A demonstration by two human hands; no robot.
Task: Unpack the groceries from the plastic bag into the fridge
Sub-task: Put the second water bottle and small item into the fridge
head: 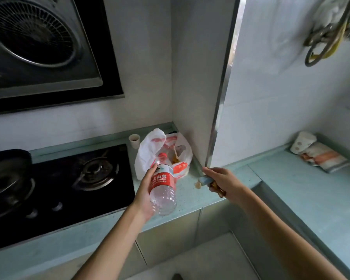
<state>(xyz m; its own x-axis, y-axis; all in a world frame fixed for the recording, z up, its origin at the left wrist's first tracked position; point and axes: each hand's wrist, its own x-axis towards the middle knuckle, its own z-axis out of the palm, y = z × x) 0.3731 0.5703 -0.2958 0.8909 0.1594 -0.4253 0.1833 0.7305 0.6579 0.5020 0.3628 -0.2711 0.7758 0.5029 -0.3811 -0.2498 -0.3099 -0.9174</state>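
Left grip [143, 196] round bottle [162, 183], right grip [224, 178] clutching small packets [206, 181]

The plastic bag [148, 152] is white with red print. It sits slumped on the counter [190, 197] in the wall corner with its mouth open, and something yellow-orange [175, 158] shows inside. The bottle [163, 184] is clear plastic with a red label and red cap. It is tilted, cap toward the bag and base toward the person, and gripped by the left hand [144, 193]. The right hand [224, 182] holds small packets [207, 181], one pale blue and one brown-gold, just above the counter near the bag.
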